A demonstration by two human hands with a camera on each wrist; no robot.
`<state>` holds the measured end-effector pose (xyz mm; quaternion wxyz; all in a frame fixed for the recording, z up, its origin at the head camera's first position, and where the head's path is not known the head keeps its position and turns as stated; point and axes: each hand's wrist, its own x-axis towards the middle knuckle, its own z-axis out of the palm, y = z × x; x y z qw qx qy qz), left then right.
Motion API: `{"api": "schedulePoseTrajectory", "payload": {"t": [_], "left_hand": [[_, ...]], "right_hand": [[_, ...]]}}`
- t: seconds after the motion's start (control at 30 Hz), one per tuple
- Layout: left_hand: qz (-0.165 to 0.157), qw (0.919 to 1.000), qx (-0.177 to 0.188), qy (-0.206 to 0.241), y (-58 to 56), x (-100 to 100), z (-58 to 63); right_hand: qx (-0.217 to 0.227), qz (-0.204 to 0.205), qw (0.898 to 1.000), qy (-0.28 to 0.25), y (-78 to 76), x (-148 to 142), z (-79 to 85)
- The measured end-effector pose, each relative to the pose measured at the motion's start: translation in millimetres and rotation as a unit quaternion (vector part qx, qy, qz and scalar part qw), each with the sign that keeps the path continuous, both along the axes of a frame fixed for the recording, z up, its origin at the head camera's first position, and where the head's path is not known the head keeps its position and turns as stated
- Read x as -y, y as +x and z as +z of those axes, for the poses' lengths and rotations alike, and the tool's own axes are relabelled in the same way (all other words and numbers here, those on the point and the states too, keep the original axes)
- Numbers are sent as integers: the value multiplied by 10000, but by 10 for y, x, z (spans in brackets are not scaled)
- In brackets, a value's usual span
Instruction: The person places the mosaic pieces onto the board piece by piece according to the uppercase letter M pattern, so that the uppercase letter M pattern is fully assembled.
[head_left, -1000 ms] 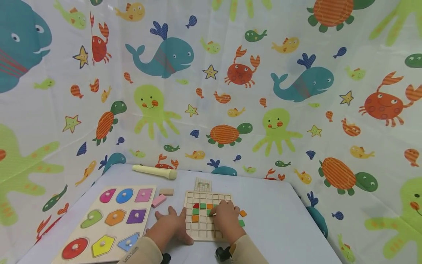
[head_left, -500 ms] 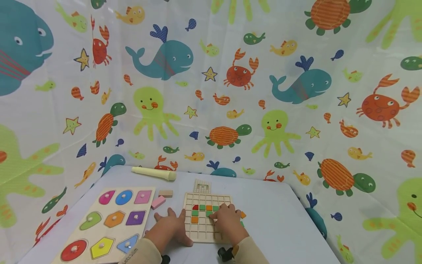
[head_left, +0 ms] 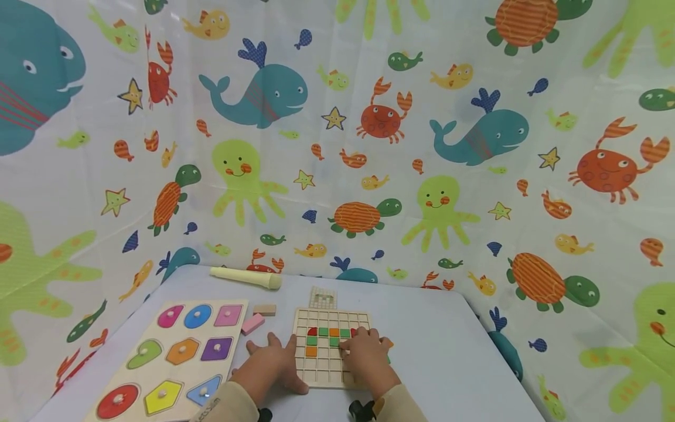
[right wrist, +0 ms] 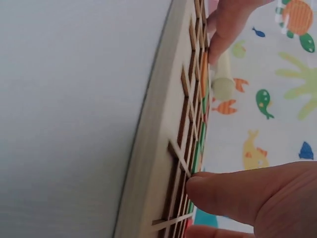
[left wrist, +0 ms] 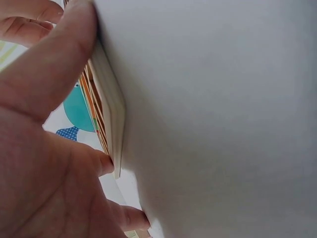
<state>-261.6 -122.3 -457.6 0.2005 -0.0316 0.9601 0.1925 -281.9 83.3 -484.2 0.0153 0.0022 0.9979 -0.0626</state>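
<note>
A wooden grid board (head_left: 321, 375) lies on the table with red, green and orange tiles in its cells. My left hand (head_left: 271, 360) spreads its fingers along its left edge; in the left wrist view the thumb (left wrist: 54, 59) and a fingertip touch the board's side (left wrist: 116, 106). My right hand (head_left: 367, 356) rests over the grid's right part. Its index finger is at a red tile (head_left: 354, 332) at the end of the upper row, the thumb close to a green tile (head_left: 334, 341). In the right wrist view the straight thumb (right wrist: 223, 191) reaches the grid's surface.
Left of the board lies a shape puzzle (head_left: 169, 322) with knobbed pieces. A pink block (head_left: 253, 323), a wooden block (head_left: 265, 309), a pale yellow toy microphone (head_left: 246, 276) and a small patterned card (head_left: 323, 297) lie behind. An orange tile (head_left: 391, 344) peeks out past my right hand.
My right hand shifts slightly right over the grid, and the red tile at its index finger comes into view. The left hand keeps its place at the board's edge.
</note>
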Motion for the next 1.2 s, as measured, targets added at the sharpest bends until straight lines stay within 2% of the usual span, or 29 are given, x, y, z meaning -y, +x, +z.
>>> {"api": "schedulePoseTrajectory", "payload": {"t": [0.17, 0.3, 0.4, 0.5, 0.63, 0.73, 0.87, 0.97, 1.07, 1.2], "left_hand": [[-28, 10000, -12, -14, -3, -1, -13], [-14, 10000, -31, 11, -5, 0, -13], [-2, 10000, -42, 25, -1, 0, -16], [8, 10000, -51, 44, 3, 2, -20], [6, 10000, -32, 43, 6, 6, -14], [-2, 10000, -18, 34, 3, 8, -12], [-16, 10000, -33, 25, -7, 10, -21], [-23, 10000, -27, 15, -14, 13, -27], [-38, 10000, 11, 24, -22, 19, -34], [-77, 10000, 30, 24, -27, 23, -30]], "right_hand": [[38, -141, 9996, -255, 0, -16, -25], [-260, -331, 9962, -764, 11, -76, -9], [-731, -426, 9857, -1460, -1, -152, 6], [-1182, -435, 9681, -2168, -24, -248, 14], [-1387, -527, 9520, -2677, -36, -383, 27], [-1455, -661, 9491, -2715, -29, -489, 20], [-1512, -805, 9521, -2532, -12, -644, 11], [-1288, -1003, 9585, -2338, 14, -746, 19], [-860, -1303, 9665, -2040, 49, -816, 30], [-396, -1555, 9715, -1745, 73, -889, 37]]}}
